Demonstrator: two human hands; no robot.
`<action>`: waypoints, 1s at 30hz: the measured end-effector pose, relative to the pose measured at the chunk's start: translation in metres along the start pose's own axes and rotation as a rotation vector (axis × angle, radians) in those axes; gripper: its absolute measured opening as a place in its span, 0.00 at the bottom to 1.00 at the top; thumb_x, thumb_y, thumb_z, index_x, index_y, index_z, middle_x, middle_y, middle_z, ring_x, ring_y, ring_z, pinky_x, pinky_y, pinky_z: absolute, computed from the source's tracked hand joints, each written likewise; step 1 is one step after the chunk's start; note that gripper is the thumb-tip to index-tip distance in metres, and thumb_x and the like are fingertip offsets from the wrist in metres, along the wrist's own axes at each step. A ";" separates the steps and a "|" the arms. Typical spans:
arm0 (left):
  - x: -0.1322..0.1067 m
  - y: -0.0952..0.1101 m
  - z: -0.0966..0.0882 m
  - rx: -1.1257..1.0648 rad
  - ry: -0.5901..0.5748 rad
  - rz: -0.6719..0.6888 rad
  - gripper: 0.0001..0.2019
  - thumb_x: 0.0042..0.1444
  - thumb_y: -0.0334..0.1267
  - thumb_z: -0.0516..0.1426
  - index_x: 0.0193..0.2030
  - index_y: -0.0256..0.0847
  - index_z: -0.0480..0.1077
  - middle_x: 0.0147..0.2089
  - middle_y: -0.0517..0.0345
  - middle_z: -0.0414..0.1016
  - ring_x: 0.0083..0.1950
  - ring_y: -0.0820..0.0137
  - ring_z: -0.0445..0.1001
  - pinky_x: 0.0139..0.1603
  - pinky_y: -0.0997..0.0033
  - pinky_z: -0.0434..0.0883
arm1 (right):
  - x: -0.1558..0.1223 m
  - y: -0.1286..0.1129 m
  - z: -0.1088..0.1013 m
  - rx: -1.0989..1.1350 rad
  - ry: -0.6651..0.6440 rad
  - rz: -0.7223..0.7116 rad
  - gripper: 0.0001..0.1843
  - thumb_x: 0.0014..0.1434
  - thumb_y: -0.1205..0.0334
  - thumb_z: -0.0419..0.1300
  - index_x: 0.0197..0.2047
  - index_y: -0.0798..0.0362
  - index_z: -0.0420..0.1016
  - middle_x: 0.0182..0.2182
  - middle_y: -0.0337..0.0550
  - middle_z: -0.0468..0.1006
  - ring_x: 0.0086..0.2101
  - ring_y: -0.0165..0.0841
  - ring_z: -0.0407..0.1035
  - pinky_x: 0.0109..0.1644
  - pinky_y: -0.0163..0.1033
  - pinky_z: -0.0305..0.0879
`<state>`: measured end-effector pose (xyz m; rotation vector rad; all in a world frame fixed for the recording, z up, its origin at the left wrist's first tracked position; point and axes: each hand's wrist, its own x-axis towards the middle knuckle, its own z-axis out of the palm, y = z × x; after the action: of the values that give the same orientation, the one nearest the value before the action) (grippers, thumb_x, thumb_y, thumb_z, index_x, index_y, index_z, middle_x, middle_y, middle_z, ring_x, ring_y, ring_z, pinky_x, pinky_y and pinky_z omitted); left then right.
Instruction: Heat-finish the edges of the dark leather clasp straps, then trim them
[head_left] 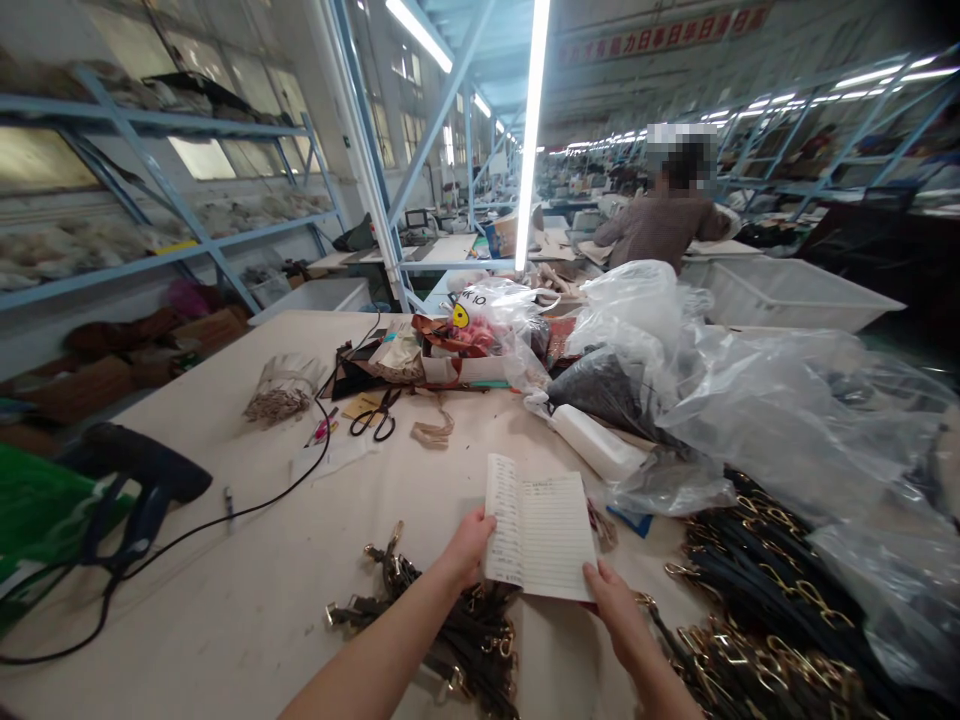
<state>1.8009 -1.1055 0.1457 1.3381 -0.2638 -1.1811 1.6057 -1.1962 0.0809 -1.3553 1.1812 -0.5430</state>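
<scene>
An opened notebook (556, 530) with lined pages is held up over the table. Handwriting fills its left page, and a few lines stand at the top of the right one. My left hand (469, 548) grips the left edge, thumb on the page. At the lower right corner, my right hand (611, 598) pinches the notebook between thumb and fingers. Beneath my left forearm lies a heap of dark straps (480, 640) with gold-coloured buckles, partly hidden by the arm and notebook. More black straps (780, 580) with gold-coloured clips are piled to the right of my right hand.
Black scissors (373, 416) and a bundle of pale strips (281, 388) lie on the table (247, 580). A corded dark heat-gun-like tool (139, 480) is at left. Clear plastic bags (795, 400) cover the right side. Beyond, a person (649, 225) faces away near a white bin (795, 290).
</scene>
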 end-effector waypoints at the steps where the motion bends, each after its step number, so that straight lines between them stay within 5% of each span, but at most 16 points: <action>1: 0.001 0.000 -0.004 0.006 0.014 0.017 0.10 0.46 0.28 0.51 0.37 0.33 0.66 0.34 0.51 0.76 0.35 0.66 0.74 0.39 0.63 0.70 | 0.001 0.001 -0.001 0.033 -0.044 0.049 0.22 0.45 0.46 0.52 0.37 0.53 0.72 0.31 0.44 0.77 0.31 0.37 0.71 0.32 0.41 0.68; 7: 0.011 0.007 -0.021 0.050 0.020 0.102 0.10 0.47 0.27 0.49 0.36 0.33 0.66 0.34 0.51 0.75 0.34 0.68 0.73 0.36 0.69 0.70 | 0.024 -0.002 0.006 -0.037 -0.052 0.062 0.20 0.44 0.47 0.52 0.33 0.52 0.71 0.29 0.42 0.77 0.30 0.35 0.70 0.32 0.40 0.66; 17: 0.043 0.012 -0.044 0.278 0.194 0.225 0.17 0.46 0.26 0.49 0.45 0.34 0.64 0.40 0.51 0.74 0.40 0.67 0.72 0.37 0.71 0.69 | 0.047 0.000 0.018 -0.866 0.040 -0.207 0.26 0.52 0.57 0.47 0.53 0.60 0.60 0.49 0.55 0.66 0.48 0.40 0.63 0.48 0.40 0.58; 22: 0.056 0.006 -0.058 0.256 0.158 0.230 0.19 0.46 0.28 0.51 0.47 0.35 0.64 0.41 0.51 0.74 0.40 0.67 0.72 0.39 0.70 0.69 | 0.061 -0.004 0.004 -0.900 0.194 -0.298 0.20 0.55 0.58 0.44 0.47 0.58 0.65 0.44 0.52 0.68 0.42 0.37 0.65 0.45 0.38 0.58; 30: 0.057 0.016 -0.051 0.172 0.074 0.181 0.17 0.46 0.30 0.53 0.45 0.35 0.64 0.36 0.53 0.75 0.34 0.67 0.73 0.34 0.69 0.70 | 0.083 -0.012 -0.020 -1.003 0.347 -0.279 0.15 0.57 0.60 0.43 0.39 0.54 0.69 0.35 0.47 0.72 0.36 0.34 0.67 0.40 0.36 0.57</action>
<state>1.8720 -1.1224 0.1181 1.4714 -0.4315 -0.9726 1.6230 -1.2796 0.0693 -2.3706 1.6572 -0.3851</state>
